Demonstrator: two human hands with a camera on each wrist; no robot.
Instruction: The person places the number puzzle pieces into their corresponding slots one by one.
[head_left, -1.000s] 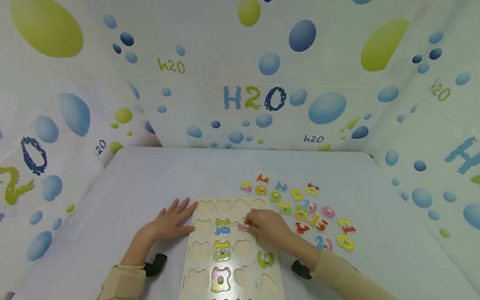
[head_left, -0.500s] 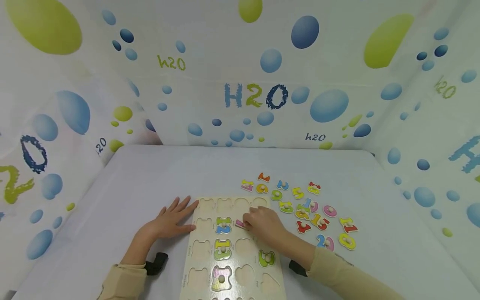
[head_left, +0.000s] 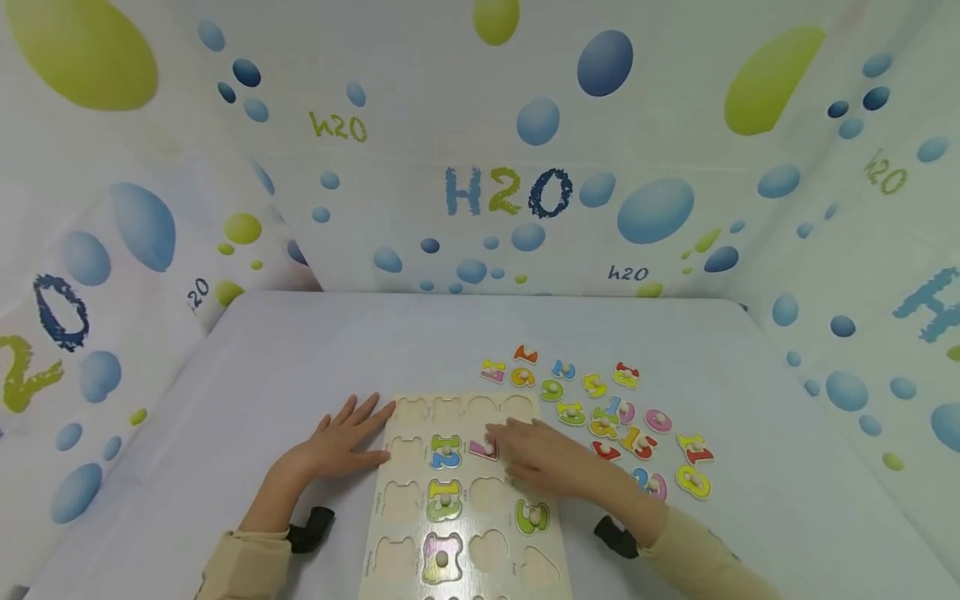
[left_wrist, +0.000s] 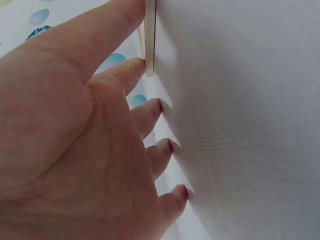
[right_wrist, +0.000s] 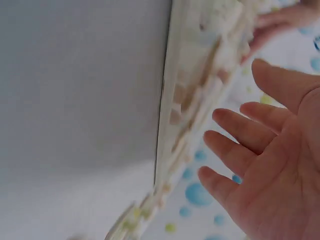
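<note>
A wooden number puzzle board [head_left: 467, 527] lies flat on the table. In one of its recesses sits a pink knobbed 7 piece [head_left: 483, 450]. My right hand [head_left: 551, 457] is just to the right of that piece, over the board; the right wrist view shows its fingers [right_wrist: 235, 127] loosely spread, holding nothing. With fingers spread, my left hand [head_left: 337, 442] rests on the table, its thumb and index fingertip touching the board's left edge [left_wrist: 150, 40]. The board also holds a 12 piece [head_left: 446, 451], a 13 piece [head_left: 445, 500], a green 3 piece [head_left: 532, 517] and a pinkish piece [head_left: 442, 557].
Several loose number pieces lie right of the board and behind it, among them a yellow 0 [head_left: 693, 482], an 11 [head_left: 695, 449] and a pink 0 [head_left: 658, 421]. Several recesses are unfilled. A patterned curtain [head_left: 420, 108] hangs around the table [head_left: 360, 342].
My right hand has let go of the pink 7 piece and drawn a little to the right, its fingers loosening. The 7 now lies in its recess. My left hand stays put.
</note>
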